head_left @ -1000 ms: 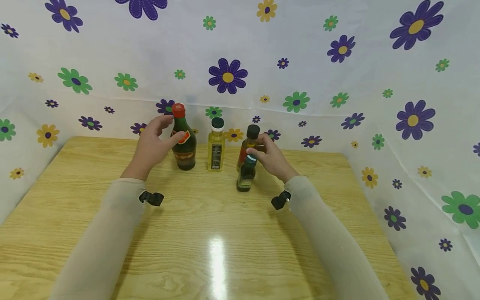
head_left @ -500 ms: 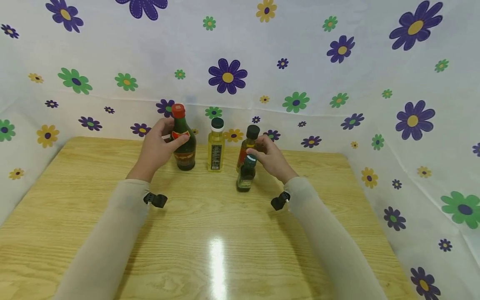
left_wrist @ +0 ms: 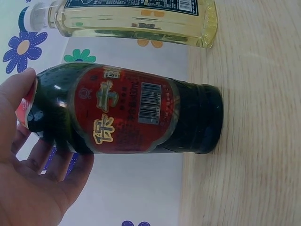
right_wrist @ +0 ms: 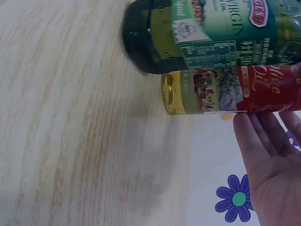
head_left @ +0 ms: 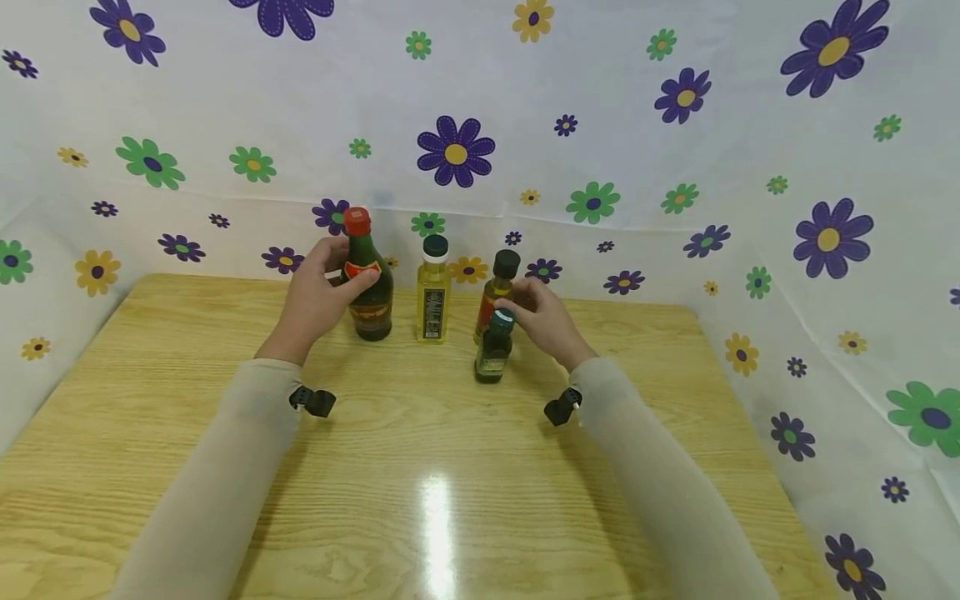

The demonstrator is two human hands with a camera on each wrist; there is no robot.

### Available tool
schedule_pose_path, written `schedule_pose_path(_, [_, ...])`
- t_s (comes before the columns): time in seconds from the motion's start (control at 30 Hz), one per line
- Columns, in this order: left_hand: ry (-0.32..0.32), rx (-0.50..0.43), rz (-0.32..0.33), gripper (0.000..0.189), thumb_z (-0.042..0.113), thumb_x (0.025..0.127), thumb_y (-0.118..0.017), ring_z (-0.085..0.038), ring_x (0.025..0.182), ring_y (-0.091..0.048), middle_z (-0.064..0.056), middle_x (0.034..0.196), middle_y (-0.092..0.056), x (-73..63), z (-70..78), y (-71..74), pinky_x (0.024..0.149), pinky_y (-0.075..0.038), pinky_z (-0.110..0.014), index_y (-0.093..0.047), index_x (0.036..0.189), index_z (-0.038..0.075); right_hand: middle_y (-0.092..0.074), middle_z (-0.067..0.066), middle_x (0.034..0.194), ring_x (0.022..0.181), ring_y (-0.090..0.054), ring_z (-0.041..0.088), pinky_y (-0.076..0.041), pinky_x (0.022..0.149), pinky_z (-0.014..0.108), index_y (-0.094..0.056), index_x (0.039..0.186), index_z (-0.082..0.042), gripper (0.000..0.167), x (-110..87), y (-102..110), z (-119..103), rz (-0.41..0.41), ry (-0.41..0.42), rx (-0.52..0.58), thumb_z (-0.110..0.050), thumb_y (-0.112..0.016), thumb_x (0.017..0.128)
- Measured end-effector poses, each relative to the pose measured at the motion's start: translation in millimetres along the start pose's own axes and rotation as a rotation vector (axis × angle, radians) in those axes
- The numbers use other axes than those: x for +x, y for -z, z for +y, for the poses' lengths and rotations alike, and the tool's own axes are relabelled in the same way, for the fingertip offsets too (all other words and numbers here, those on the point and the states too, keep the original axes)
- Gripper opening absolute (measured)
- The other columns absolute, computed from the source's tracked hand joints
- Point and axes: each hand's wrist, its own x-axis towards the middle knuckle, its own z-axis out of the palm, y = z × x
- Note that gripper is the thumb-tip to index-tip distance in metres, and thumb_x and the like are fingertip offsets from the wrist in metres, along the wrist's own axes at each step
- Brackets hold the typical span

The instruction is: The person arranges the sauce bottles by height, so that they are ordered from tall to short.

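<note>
My left hand (head_left: 315,292) grips the neck and shoulder of a dark vinegar bottle (head_left: 372,293) with a red cap. Its thumb lies across the front of the neck, its fingers go round the far side. In the left wrist view, the red-labelled vinegar bottle (left_wrist: 127,113) stands with its base on the table. My right hand (head_left: 553,325) holds the upper part of a red-labelled olive oil bottle (head_left: 487,307) between thumb and fingers. A small green olive oil bottle (head_left: 492,357) stands just before it, partly hiding it, and fills the top of the right wrist view.
Between the hands stands a clear bottle of yellow oil (head_left: 432,310) with a black label and dark cap. All bottles are upright near the back of the wooden table (head_left: 390,450). A white flowered cloth (head_left: 600,150) hangs behind and at the sides.
My left hand has moved slightly right and closed round the vinegar bottle's neck, its thumb now against the glass. The right hand and the bottles stay where they were.
</note>
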Motion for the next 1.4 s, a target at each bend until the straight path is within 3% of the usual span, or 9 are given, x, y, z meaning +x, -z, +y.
schedule_pose_path(0.4, [0.010, -0.001, -0.001, 0.072, 0.044, 0.095, -0.074, -0.032, 0.136, -0.050, -0.015, 0.146, -0.054, 1.9, -2.3, -1.0, 0.115, -0.042, -0.055, -0.044, 0.152, 0.010, -0.060, 0.010, 0.128, 0.117, -0.061, 0.027, -0.052, 0.106, 0.045, -0.057, 0.133, -0.010, 0.049, -0.2, 0.8, 1.6, 0.034, -0.013, 0.005, -0.041, -0.071, 0.098])
schedule_pose_path(0.7, [0.010, 0.018, 0.002, 0.073, 0.046, 0.095, -0.074, -0.034, 0.134, -0.050, -0.015, 0.146, -0.055, 2.5, -3.7, -0.9, 0.114, -0.042, -0.058, -0.044, 0.153, 0.013, -0.055, 0.018, 0.132, 0.119, -0.060, 0.030, -0.056, 0.101, 0.044, -0.044, 0.145, 0.001, 0.057, -5.1, 8.8, -5.4, 0.054, 0.027, 0.183, -0.033, -0.065, 0.104])
schedule_pose_path(1.03, [0.002, 0.007, 0.014, 0.072, 0.044, 0.096, -0.073, -0.034, 0.134, -0.050, -0.016, 0.146, -0.054, 0.3, -3.7, -3.2, 0.114, -0.041, -0.058, -0.043, 0.153, 0.011, -0.060, 0.020, 0.129, 0.108, -0.061, 0.022, -0.058, 0.088, 0.024, -0.051, 0.136, -0.001, 0.039, -27.8, 22.4, -3.8, 0.118, 0.129, 0.146, -0.020, -0.063, 0.104])
schedule_pose_path(1.27, [-0.003, 0.005, 0.023, 0.071, 0.043, 0.096, -0.073, -0.033, 0.135, -0.050, -0.015, 0.146, -0.055, 0.8, -6.6, -5.0, 0.114, -0.041, -0.059, -0.044, 0.153, 0.012, -0.063, 0.019, 0.126, 0.110, -0.061, 0.023, -0.057, 0.085, 0.022, -0.056, 0.133, 0.001, 0.037, -47.4, 14.7, 3.9, 0.061, 0.138, 0.102, -0.017, -0.066, 0.102])
schedule_pose_path(1.4, [-0.004, 0.003, 0.026, 0.071, 0.043, 0.096, -0.073, -0.033, 0.135, -0.050, -0.015, 0.146, -0.055, 0.6, -6.7, -5.6, 0.114, -0.041, -0.058, -0.044, 0.153, 0.012, -0.063, 0.017, 0.126, 0.115, -0.061, 0.027, -0.057, 0.092, 0.030, -0.057, 0.131, 0.000, 0.035, -54.8, 6.3, 4.8, 0.006, 0.154, 0.074, -0.012, -0.067, 0.100])
